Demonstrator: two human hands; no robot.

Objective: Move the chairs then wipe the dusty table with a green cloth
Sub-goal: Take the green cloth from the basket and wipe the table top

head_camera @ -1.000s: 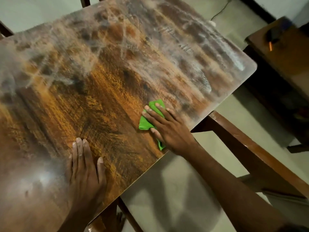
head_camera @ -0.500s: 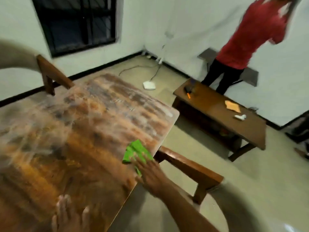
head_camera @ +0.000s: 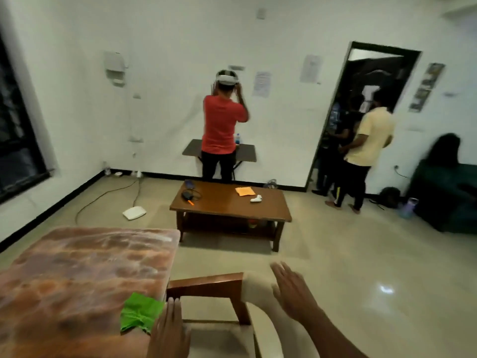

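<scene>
Both hands are open and empty: left hand (head_camera: pixel 169 332) near the table (head_camera: pixel 77 267) edge, right hand (head_camera: pixel 291 290) spread above the chair (head_camera: pixel 214 286). Green cloth (head_camera: pixel 140 312) lies released at the edge. Risk: chair movement may brush it off

A low coffee table (head_camera: pixel 268 209) holds an orange paper (head_camera: pixel 244 190) and white controller (head_camera: pixel 256 199).

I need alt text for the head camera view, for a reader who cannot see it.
A green cloth lies near the edge of a dusty wooden table, released; the left hand hovers by it and the open right hand reaches over a wooden chair. Beyond stand a coffee table and several people.
</scene>
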